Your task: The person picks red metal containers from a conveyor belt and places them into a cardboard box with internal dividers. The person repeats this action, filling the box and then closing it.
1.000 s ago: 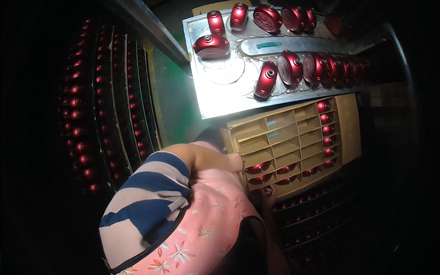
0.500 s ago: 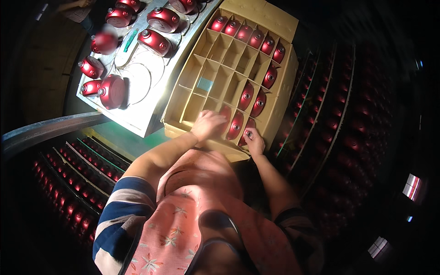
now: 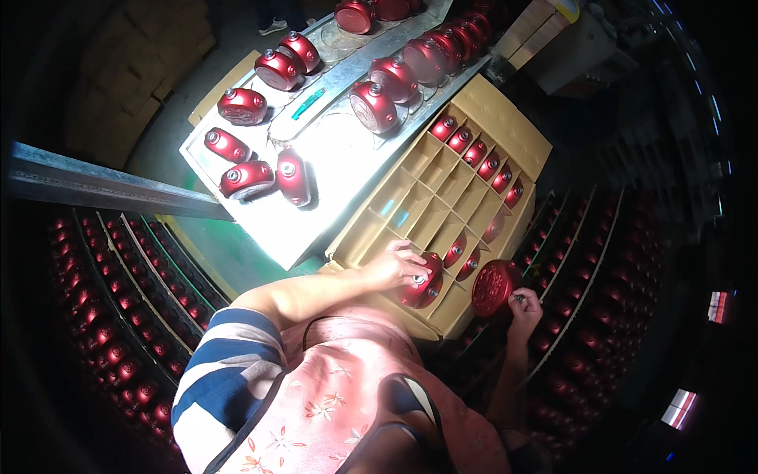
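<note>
A red, round, flattened bottle (image 3: 493,286) with an embossed face hangs past the right edge of the carton. My right hand (image 3: 525,310) is closed on its neck. My left hand (image 3: 395,267) grips the short metal neck of another red bottle (image 3: 429,294) over the near compartments of the carton; a second neck shows close beside that bottle, and part of it is covered by the fingers. The divided cardboard carton (image 3: 371,221) holds several red bottles upright along its far row and a few near my hands, such as one bottle (image 3: 454,252).
Left of the carton stands a brightly lit metal table (image 3: 272,229) with several red bottles (image 3: 242,106) and a green tool (image 3: 308,103). A metal rail (image 3: 118,186) meets its corner. Racks of red bottles (image 3: 103,316) lie to the lower left, with more on the right (image 3: 584,284).
The view has shifted, bringing more of the table in. My right hand has raised a bottle out of the carton and moved right. My left hand is now at a neck over the near compartments.
</note>
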Motion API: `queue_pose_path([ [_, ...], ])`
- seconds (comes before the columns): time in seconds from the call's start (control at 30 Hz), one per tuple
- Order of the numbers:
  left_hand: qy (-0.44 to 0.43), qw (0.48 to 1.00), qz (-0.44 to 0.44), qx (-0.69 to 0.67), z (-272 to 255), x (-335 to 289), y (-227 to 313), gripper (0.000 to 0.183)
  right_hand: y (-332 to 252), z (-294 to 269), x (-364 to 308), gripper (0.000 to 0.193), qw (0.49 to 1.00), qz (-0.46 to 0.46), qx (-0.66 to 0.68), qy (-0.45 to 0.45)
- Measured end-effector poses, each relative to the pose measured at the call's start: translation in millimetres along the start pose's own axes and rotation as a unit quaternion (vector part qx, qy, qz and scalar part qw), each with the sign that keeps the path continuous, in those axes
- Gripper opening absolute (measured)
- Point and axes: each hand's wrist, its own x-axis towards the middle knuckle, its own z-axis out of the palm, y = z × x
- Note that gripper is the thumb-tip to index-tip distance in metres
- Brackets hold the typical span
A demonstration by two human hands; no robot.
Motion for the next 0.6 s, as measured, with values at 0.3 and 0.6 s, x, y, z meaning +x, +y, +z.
queue_pose_path([
  [0.3,0.244,0.929,-0.179,-0.215,-230.6,-70.5,80.1,0.028,-78.4,243.1,169.0,0.014,0.93,-0.193,0.012,-0.314],
  [0.6,0.511,0.846,-0.136,-0.06,-387.1,-30.7,79.8,0.033,-65.6,377.3,235.0,0.013,0.888,-0.085,-0.079,-0.444],
])
